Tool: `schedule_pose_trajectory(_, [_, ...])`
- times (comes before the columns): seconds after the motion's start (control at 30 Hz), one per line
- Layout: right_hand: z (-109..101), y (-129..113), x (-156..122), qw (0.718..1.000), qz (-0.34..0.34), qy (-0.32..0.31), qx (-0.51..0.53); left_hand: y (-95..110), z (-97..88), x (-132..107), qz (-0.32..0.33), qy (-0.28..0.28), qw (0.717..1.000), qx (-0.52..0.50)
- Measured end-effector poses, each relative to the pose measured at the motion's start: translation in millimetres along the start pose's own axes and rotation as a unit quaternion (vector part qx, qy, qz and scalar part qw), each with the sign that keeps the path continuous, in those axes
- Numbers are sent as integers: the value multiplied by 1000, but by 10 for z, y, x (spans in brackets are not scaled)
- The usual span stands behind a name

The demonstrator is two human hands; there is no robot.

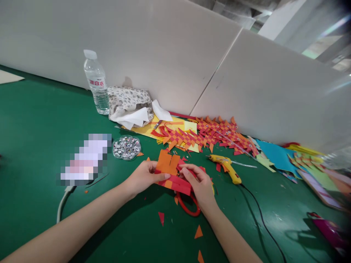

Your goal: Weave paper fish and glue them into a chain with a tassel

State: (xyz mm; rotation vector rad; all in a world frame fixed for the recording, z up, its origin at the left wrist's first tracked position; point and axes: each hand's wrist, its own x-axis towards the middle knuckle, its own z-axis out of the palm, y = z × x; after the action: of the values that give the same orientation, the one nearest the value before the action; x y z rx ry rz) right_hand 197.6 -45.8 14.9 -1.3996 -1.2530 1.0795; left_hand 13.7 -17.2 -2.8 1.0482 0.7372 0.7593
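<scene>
My left hand [144,176] pinches the left edge of a piece of orange and red paper strips [171,171], thumb lying across the red strips. My right hand [199,184] grips the same piece from the right, fingers curled over its red strips. The orange strips stick up toward the wall, the red ones run crosswise. Red-handled scissors [189,209] lie on the green table [41,124] under my right wrist.
A yellow glue gun [226,166] with a black cord lies to the right. A row of woven red-orange paper fish [208,135] lines the white wall. A dish of googly eyes [126,147], a water bottle [96,83], a patterned cloth [128,100] and paper scraps [197,232] surround me.
</scene>
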Motion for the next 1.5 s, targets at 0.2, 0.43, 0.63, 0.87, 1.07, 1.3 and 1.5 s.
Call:
schedule_pose_trajectory(0.2, [16,20,-65,996,-18,-86,-8,-20,-16,13,19,24,999,15])
schedule_pose_trajectory(0.43, [-5,66,-36,996,-84,-40,5,31,42,5,-14,-7,1000,13])
schedule_pose_trajectory(0.63, [0,5,-107,951,-241,32,-193,-15,78,-5,-12,-45,999,7])
schedule_pose_trajectory(0.87, [30,19,-142,811,-426,89,-391,-119,46,-1,16,-25,992,123])
schedule_pose_trajectory(1.07, [26,38,-96,819,-420,93,-379,-99,50,14,-2,-49,998,49])
schedule_pose_trajectory(1.3, [-3,44,-108,834,-445,107,-308,-78,67,22,-16,-52,998,-19])
schedule_pose_trajectory(1.5, [-21,74,-164,798,-507,85,-314,-16,74,5,-27,-28,999,-26])
